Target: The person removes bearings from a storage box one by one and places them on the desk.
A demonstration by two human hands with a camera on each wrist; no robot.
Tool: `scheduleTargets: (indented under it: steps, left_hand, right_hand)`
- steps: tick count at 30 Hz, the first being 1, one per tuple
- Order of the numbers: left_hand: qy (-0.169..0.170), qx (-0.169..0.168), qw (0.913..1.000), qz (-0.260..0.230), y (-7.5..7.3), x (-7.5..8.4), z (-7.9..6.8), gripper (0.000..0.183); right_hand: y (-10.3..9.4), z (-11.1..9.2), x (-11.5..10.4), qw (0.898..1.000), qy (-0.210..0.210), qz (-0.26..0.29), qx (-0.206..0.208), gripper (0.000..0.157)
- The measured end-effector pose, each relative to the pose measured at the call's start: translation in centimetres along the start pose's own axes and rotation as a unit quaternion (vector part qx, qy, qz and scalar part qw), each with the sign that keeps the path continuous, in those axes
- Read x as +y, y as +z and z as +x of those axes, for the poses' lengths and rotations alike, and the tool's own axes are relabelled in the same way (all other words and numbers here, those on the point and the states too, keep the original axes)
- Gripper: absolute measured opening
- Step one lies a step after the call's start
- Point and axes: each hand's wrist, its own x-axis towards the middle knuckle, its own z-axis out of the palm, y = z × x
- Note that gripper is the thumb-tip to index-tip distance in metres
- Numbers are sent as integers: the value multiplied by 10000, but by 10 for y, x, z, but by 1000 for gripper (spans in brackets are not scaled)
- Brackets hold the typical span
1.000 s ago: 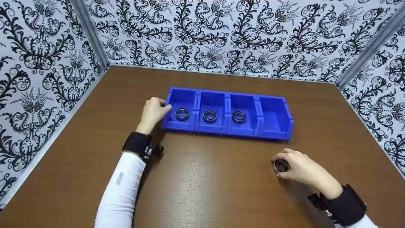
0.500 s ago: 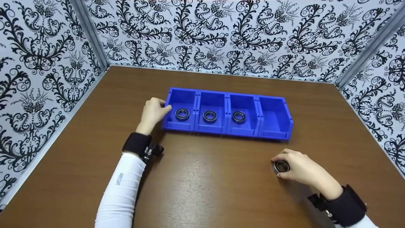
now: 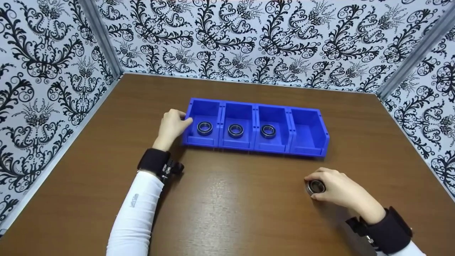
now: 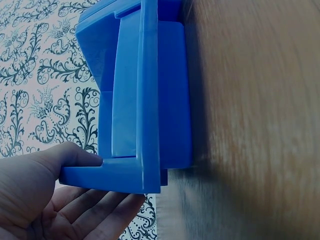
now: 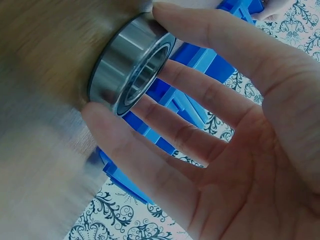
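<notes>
A blue four-bay plastic bin stands on the table. My left hand grips its left side wall; in the left wrist view the thumb lies on the inner side of the wall and the fingers run along the outer side. A ball bearing lies in the leftmost bay, another bearing in the one beside it, and a third bearing in the bay after that. My right hand pinches a steel bearing between thumb and fingertips, close over the table in front of the bin's right end.
The rightmost bay of the bin shows a bare floor. Brown wooden tabletop spreads out around everything. Patterned wall panels enclose the table at the back and both sides, joined by grey metal corner posts.
</notes>
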Motion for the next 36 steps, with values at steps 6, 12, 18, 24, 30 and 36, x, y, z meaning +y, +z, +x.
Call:
scheduleTargets:
  steps: [6,12,18,24,30,36]
  left_hand:
    - [-31,-11,10000,-2,-1,0,0,22]
    - [-56,9,10000,6,-1,1,0,21]
    - [-32,14,10000,35,-2,1,-1,22]
    - [-1,35,10000,26,-1,1,-1,21]
    - [-55,-42,10000,7,-1,1,-1,23]
    - [-91,-66,9999,-34,-2,1,-1,27]
  right_hand:
    - [-4,1,-1,10000,-65,-9,40,36]
    - [-11,2,-4,9997,-187,-3,168,31]
    - [-16,5,-7,9996,-132,-33,230,33]
    - [-21,9,-10,9987,-95,-86,496,36]
    - [-26,16,-12,9967,-236,-154,761,38]
    - [-32,24,-14,9944,-294,-72,1011,38]
